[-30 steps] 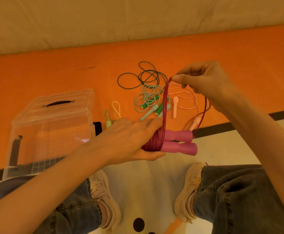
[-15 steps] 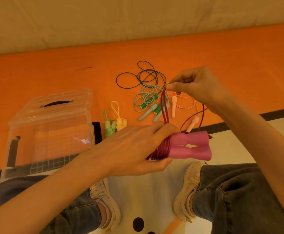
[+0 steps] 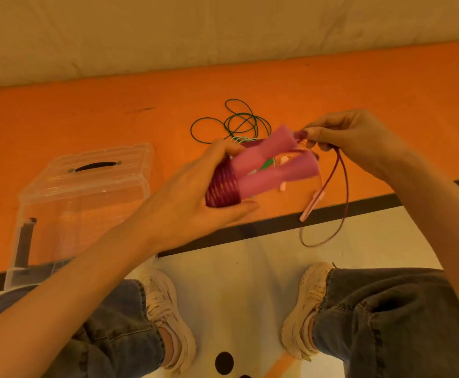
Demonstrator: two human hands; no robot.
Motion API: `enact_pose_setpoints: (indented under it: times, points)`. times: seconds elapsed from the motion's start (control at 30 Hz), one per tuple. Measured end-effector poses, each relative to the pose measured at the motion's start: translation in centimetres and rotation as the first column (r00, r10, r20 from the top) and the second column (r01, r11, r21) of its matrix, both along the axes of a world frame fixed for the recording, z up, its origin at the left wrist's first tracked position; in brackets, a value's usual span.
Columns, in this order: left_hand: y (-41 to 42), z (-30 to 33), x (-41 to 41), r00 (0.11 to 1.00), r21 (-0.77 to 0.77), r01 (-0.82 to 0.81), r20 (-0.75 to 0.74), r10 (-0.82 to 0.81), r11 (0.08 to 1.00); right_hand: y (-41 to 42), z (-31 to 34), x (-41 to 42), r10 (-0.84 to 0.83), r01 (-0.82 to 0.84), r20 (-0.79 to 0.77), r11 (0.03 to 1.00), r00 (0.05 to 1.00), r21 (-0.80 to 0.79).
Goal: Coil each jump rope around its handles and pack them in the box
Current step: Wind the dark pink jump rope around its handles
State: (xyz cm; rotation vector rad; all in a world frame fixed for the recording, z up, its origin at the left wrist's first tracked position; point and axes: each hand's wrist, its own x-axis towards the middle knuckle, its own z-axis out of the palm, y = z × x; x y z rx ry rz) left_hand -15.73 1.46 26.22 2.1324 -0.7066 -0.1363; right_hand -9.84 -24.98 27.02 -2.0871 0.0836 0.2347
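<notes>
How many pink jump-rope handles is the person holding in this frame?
2. Both pink handles, upper and lower, sit side by side in the left hand, fanning toward the right hand, their near ends bound by the maroon rope coil. Others may be hidden behind.

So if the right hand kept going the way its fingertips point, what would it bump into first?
Probably the ends of the two blurred pink jump rope handles held in the left hand. The right hand, pinching the dark red rope, points leftward at them, almost touching; depth is unclear.
</notes>
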Motion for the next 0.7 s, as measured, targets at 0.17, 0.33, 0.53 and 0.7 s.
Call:
enact_pose_setpoints:
  times: [0.17,0.33,0.53,0.7]
  points:
    - [-0.1,0.4,0.5,0.987,-0.2,-0.153,-0.081,0.14,0.968,-0.6,0.1,-0.2,0.013,-0.016,-0.048,0.998,0.999,-0.061]
    - [-0.7,0.5,0.6,0.963,-0.308,-0.252,-0.177,0.205,0.918,-0.5,0.2,-0.5,0.049,-0.053,-0.071,0.996,0.996,-0.069]
    - [-0.5,-0.1,1.5,0.904,-0.3,-0.42,-0.222,0.366,0.856,0.3,0.3,-0.5,0.151,-0.157,-0.114,0.987,0.982,-0.04]
    - [-0.3,-0.3,1.9,0.876,-0.253,-0.477,-0.212,0.432,0.842,0.8,0.4,-0.9,0.261,-0.268,-0.151,0.963,0.954,-0.028]
